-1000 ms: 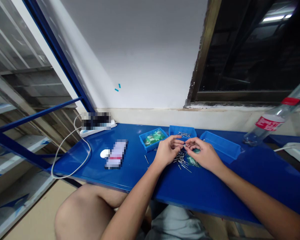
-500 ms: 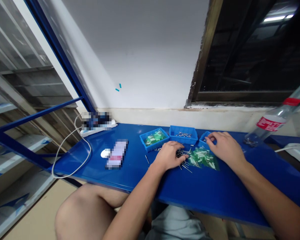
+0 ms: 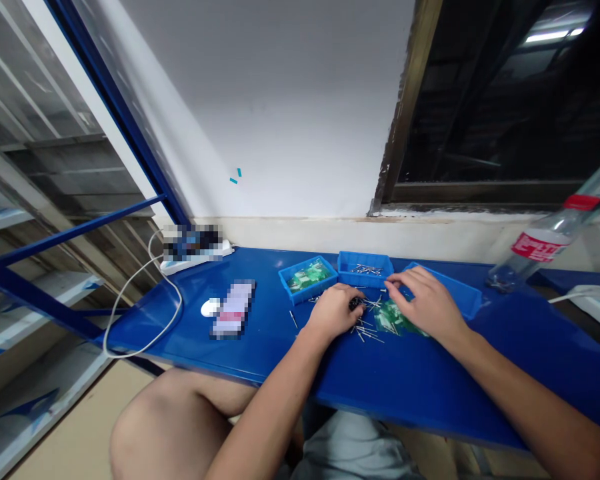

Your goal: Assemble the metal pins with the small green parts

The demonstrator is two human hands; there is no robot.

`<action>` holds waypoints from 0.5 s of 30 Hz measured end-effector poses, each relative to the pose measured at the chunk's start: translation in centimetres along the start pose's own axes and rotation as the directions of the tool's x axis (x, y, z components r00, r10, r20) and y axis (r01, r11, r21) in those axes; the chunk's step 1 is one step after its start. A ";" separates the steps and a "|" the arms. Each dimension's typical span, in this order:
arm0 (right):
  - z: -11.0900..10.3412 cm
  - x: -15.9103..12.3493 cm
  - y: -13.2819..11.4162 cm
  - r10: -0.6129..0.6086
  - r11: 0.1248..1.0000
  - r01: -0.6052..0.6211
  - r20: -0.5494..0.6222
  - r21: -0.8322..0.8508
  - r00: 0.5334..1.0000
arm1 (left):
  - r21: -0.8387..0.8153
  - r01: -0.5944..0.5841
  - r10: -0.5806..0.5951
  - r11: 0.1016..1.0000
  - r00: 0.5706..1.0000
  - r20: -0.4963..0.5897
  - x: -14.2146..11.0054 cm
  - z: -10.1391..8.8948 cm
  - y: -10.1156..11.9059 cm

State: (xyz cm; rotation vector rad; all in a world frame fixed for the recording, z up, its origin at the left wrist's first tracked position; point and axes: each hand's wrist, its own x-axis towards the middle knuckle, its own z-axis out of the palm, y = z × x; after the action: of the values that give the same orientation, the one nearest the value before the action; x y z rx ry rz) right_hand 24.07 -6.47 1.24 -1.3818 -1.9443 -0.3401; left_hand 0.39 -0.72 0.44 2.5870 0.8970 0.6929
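Observation:
My left hand [image 3: 334, 312] rests on the blue table with its fingers curled around some dark-headed rivets [image 3: 356, 304]. More thin silver rivets [image 3: 366, 331] lie loose beside its thumb. My right hand [image 3: 427, 299] hovers above green-and-clear plastic packets [image 3: 391, 317], partly covering them. Its thumb and forefinger come together at the tips; anything between them is too small to make out. Just left of those fingertips lies a single small rivet [image 3: 383, 290].
Behind my hands stand a blue tray [image 3: 307, 292] of green packets, a blue tray [image 3: 364, 277] with rivets, and another blue tray [image 3: 457, 293]. A phone [image 3: 235, 308] lies left; a tilted plastic bottle [image 3: 540, 245] stands right. A white cable [image 3: 181, 293] loops at the left.
My right hand has moved left from the right-hand tray to above the packets, uncovering that tray. My left fingers have drawn in around the dark-headed rivets.

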 end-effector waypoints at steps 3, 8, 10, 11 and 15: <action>0.8 -0.3 -1.1 -0.027 0.997 0.025 0.033 0.080 0.999 | -0.008 -0.003 0.003 1.000 1.000 0.006 0.0 0.1 0.0; 2.0 -0.6 -1.8 -0.038 0.984 0.022 0.089 0.175 0.995 | -0.003 0.051 -0.051 0.999 0.999 0.015 -0.1 0.0 0.0; 2.3 -0.6 -1.8 -0.027 0.981 0.006 0.102 0.195 0.994 | -0.022 0.056 -0.055 0.998 0.998 0.009 0.0 0.0 0.1; 2.4 -0.7 -1.9 -0.020 0.979 -0.002 0.108 0.205 0.994 | -0.038 0.053 -0.053 0.998 0.999 -0.002 0.0 0.0 0.1; 2.6 -0.7 -2.0 -0.005 0.972 -0.025 0.124 0.235 0.992 | -0.081 0.041 -0.045 0.996 0.998 -0.048 0.1 0.0 0.1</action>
State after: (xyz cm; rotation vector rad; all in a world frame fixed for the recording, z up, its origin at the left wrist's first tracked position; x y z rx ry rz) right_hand 21.39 -6.21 -0.70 -1.2817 -2.0033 -0.0162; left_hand 0.52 -0.75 0.54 2.4829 0.9185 0.7684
